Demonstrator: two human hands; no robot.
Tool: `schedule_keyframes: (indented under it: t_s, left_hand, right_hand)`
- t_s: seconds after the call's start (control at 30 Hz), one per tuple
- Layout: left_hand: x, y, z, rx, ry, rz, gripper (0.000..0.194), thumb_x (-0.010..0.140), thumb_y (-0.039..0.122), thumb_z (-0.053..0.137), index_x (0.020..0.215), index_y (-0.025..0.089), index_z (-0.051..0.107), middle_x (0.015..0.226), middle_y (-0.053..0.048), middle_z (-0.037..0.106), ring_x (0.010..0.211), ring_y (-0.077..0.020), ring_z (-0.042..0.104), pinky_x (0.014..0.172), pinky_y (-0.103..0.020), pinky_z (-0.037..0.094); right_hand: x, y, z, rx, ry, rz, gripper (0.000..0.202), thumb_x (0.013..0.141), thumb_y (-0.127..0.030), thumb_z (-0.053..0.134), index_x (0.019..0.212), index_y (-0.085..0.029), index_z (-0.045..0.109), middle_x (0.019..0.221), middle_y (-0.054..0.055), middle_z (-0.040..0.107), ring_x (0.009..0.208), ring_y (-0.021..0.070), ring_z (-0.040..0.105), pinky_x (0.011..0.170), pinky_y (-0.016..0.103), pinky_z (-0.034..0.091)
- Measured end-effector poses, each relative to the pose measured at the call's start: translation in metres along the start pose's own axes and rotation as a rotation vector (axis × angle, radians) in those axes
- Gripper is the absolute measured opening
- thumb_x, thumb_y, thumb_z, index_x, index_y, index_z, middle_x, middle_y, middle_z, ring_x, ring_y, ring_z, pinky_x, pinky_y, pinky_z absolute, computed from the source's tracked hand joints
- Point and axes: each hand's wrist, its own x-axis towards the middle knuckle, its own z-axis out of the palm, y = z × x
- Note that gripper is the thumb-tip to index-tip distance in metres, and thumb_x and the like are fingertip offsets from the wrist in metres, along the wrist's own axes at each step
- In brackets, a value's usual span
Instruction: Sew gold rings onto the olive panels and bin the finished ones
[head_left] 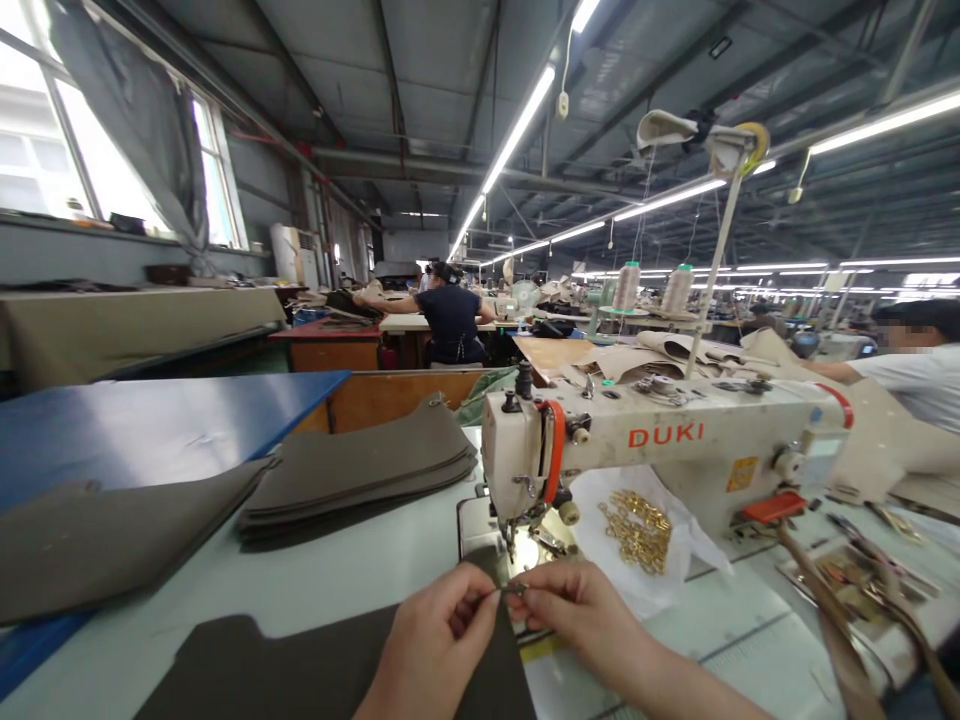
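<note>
My left hand (439,635) is closed in a pinch just in front of the sewing machine (585,440), over a dark grey-brown panel (300,665) on the table. What its fingertips grip is too small to make out. Close against it, my right hand (581,610) pinches a small dark strip (516,588) between thumb and forefinger. Both sets of fingertips nearly meet below the lit needle area. To the right of the needle, a heap of gold-coloured metal clasps (637,530) lies on a white sheet (686,560).
Stacked dark panels (360,460) lie left of the machine, with more panels (112,540) farther left. At right stands a tray (911,620) of small parts, with tan straps (832,630) across it. One person (450,315) sits ahead; another (915,375) is at right.
</note>
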Motion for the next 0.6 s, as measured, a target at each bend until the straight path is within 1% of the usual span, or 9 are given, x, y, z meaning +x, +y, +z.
schedule_keyframes:
  t_s: [0.1, 0.23, 0.3, 0.4, 0.5, 0.53, 0.6]
  left_hand:
    - [-0.001, -0.002, 0.001, 0.046, 0.011, 0.024, 0.017, 0.078, 0.025, 0.049, 0.064, 0.022, 0.06, 0.055, 0.004, 0.058, 0.05, -0.0124, 0.053, 0.05, -0.02, 0.041]
    - [-0.004, -0.008, 0.003, 0.145, 0.007, 0.102, 0.018, 0.081, 0.025, 0.047, 0.068, 0.022, 0.059, 0.059, 0.003, 0.059, 0.054, -0.0127, 0.056, 0.054, -0.02, 0.042]
    - [-0.006, -0.01, 0.005, 0.181, -0.001, 0.143, 0.017, 0.081, 0.024, 0.047, 0.069, 0.022, 0.058, 0.061, 0.003, 0.059, 0.055, -0.0125, 0.056, 0.055, -0.019, 0.042]
    - [-0.007, -0.01, 0.007, 0.181, -0.023, 0.158, 0.016, 0.08, 0.023, 0.047, 0.067, 0.022, 0.056, 0.061, 0.003, 0.058, 0.056, -0.0123, 0.056, 0.055, -0.02, 0.041]
    - [-0.004, -0.009, 0.006, 0.101, -0.066, 0.073, 0.017, 0.078, 0.025, 0.045, 0.065, 0.022, 0.055, 0.058, 0.003, 0.056, 0.055, -0.0131, 0.055, 0.054, -0.021, 0.04]
    - [-0.002, -0.008, 0.006, 0.051, -0.09, 0.021, 0.017, 0.078, 0.027, 0.045, 0.065, 0.021, 0.055, 0.057, 0.003, 0.055, 0.054, -0.0134, 0.055, 0.053, -0.022, 0.04]
    - [0.001, -0.009, 0.004, -0.078, -0.144, -0.095, 0.017, 0.075, 0.032, 0.045, 0.066, 0.021, 0.056, 0.056, 0.003, 0.054, 0.052, -0.0139, 0.055, 0.052, -0.023, 0.041]
  right_hand:
    - [0.0, 0.003, 0.002, 0.008, -0.017, -0.009, 0.037, 0.068, -0.048, 0.073, 0.083, -0.015, 0.074, 0.073, 0.004, 0.069, 0.068, 0.0144, 0.062, 0.071, 0.028, 0.047]
    - [0.0, 0.005, 0.004, -0.05, 0.061, -0.051, 0.021, 0.071, -0.033, 0.067, 0.079, -0.014, 0.073, 0.067, 0.002, 0.066, 0.063, 0.0134, 0.059, 0.063, 0.025, 0.045]
    - [0.001, 0.005, 0.006, -0.137, 0.104, -0.081, 0.016, 0.072, -0.024, 0.06, 0.077, -0.013, 0.071, 0.061, 0.001, 0.063, 0.057, 0.0121, 0.055, 0.057, 0.023, 0.042]
    - [0.0, 0.002, 0.01, -0.363, 0.157, -0.14, 0.017, 0.071, -0.015, 0.051, 0.072, -0.013, 0.068, 0.057, -0.001, 0.057, 0.053, 0.0107, 0.048, 0.052, 0.022, 0.035]
    - [-0.004, -0.004, 0.014, -0.557, 0.162, -0.173, 0.018, 0.07, -0.011, 0.048, 0.074, -0.013, 0.065, 0.056, -0.003, 0.051, 0.053, 0.0102, 0.043, 0.05, 0.022, 0.029]
    - [-0.006, -0.006, 0.014, -0.579, 0.147, -0.17, 0.019, 0.071, -0.011, 0.048, 0.076, -0.014, 0.065, 0.056, -0.003, 0.05, 0.053, 0.0104, 0.042, 0.05, 0.022, 0.029]
    - [-0.008, -0.009, 0.012, -0.523, 0.088, -0.149, 0.02, 0.074, -0.014, 0.048, 0.083, -0.015, 0.066, 0.059, -0.003, 0.053, 0.055, 0.0115, 0.047, 0.052, 0.022, 0.032]
